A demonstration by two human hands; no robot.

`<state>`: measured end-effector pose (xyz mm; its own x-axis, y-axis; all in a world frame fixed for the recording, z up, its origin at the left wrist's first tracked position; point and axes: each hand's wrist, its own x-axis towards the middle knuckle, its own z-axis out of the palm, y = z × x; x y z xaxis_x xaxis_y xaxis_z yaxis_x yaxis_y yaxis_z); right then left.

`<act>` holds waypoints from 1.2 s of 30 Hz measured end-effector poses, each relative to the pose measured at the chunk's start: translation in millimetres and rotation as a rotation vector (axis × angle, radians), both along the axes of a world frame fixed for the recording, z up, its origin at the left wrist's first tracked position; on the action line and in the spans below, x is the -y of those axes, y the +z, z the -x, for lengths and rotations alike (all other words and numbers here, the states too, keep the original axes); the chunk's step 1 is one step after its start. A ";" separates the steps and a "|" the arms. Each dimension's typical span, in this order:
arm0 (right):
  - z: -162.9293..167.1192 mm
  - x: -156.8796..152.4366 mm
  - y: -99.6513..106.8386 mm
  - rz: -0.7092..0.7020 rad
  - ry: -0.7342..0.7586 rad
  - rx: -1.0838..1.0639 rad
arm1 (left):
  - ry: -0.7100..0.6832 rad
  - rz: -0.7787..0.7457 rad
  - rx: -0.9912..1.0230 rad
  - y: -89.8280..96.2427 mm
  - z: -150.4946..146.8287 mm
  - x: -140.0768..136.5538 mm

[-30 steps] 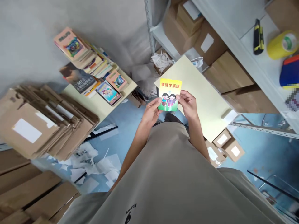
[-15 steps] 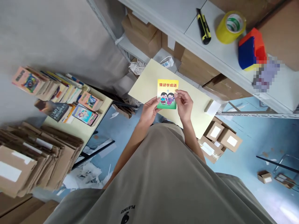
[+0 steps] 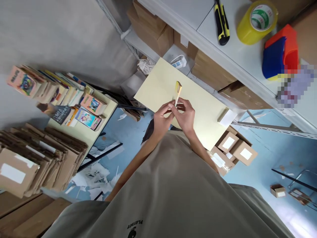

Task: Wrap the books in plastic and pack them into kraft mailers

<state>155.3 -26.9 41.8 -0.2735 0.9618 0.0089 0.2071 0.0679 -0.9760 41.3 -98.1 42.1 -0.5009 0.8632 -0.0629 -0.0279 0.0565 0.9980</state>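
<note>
A small book (image 3: 178, 90) with a yellow upper part is held nearly edge-on, so its cover picture shows only as a thin strip. My left hand (image 3: 162, 118) pinches its lower end from the left. From the other side my right hand (image 3: 185, 115) grips the same end, its fingers curled and close to those of the left. Both hands are over the near edge of the pale yellow tabletop (image 3: 158, 82), and they cover the book's bottom part.
A shelf (image 3: 190, 13) at upper right bears a cutter knife (image 3: 222, 24), a tape roll (image 3: 257, 21) and a red-blue holder (image 3: 279, 53). Stacked books (image 3: 91, 102) and flattened cardboard (image 3: 49, 162) occupy the left side. Small boxes (image 3: 228, 142) stand right of the tabletop; paper scraps litter the floor.
The book has turned from showing its front cover to nearly edge-on. My hands have come closer together at its lower end. The view has shifted slightly.
</note>
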 end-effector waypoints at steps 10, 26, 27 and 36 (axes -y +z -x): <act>8.2 -37.6 9.0 0.183 -0.088 -0.080 | -0.069 0.180 0.333 -19.4 75.1 -29.9; 106.3 -21.4 15.0 -0.020 -0.380 0.062 | -0.112 0.114 0.284 -16.5 189.5 -58.2; 113.6 -19.0 19.6 -0.043 -0.411 0.081 | -0.115 0.085 0.227 -14.7 195.3 -59.6; 195.2 0.7 40.0 0.101 -0.423 -0.116 | -0.377 -0.231 -0.267 8.6 219.1 -57.8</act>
<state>-39.9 -27.6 81.8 0.1411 0.9865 -0.0836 0.0852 -0.0962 -0.9917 -177.8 -40.3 50.7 -0.1254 0.9632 0.2379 0.2091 -0.2088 0.9554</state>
